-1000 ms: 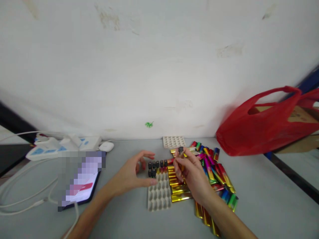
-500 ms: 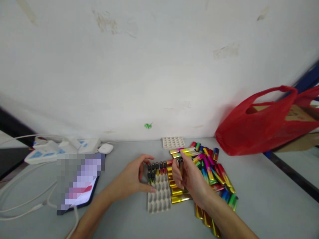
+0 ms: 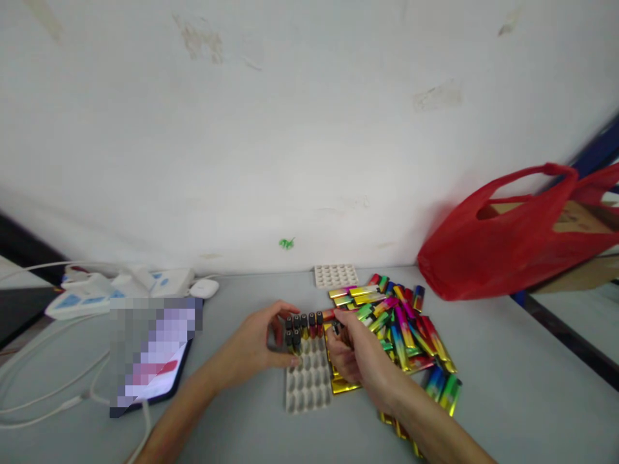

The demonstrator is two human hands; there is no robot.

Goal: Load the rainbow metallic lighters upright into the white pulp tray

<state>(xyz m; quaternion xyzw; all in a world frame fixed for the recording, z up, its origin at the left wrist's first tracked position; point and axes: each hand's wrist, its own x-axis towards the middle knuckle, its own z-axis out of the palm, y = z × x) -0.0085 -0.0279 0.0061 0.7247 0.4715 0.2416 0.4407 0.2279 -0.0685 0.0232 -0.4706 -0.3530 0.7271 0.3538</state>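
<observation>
A pale moulded tray (image 3: 308, 380) lies on the grey table, with several lighters (image 3: 296, 328) standing in its back rows, black tops up. My left hand (image 3: 264, 338) curves around the tray's left side, thumb and fingers apart; its thumb tip is over the tray and its fingertips are beside the back row. At the tray's right edge, my right hand (image 3: 355, 351) is closed on a lighter (image 3: 337, 327), whose dark top peeks out between thumb and fingers. Most of that lighter's body is hidden. Beneath and behind this hand spreads a heap of shiny, multicoloured lighters (image 3: 403, 325).
Another pale tray (image 3: 335, 276) lies against the white wall. On the right stands a red bag (image 3: 503, 251) with cardboard inside. To the left are a phone (image 3: 164, 361), a power strip (image 3: 174, 281), a white charger (image 3: 204, 288) and loose white cables (image 3: 58, 407).
My right hand has moved slightly left with the lighter, closer to the tray. The left hand stays nearly in place around the tray's left side.
</observation>
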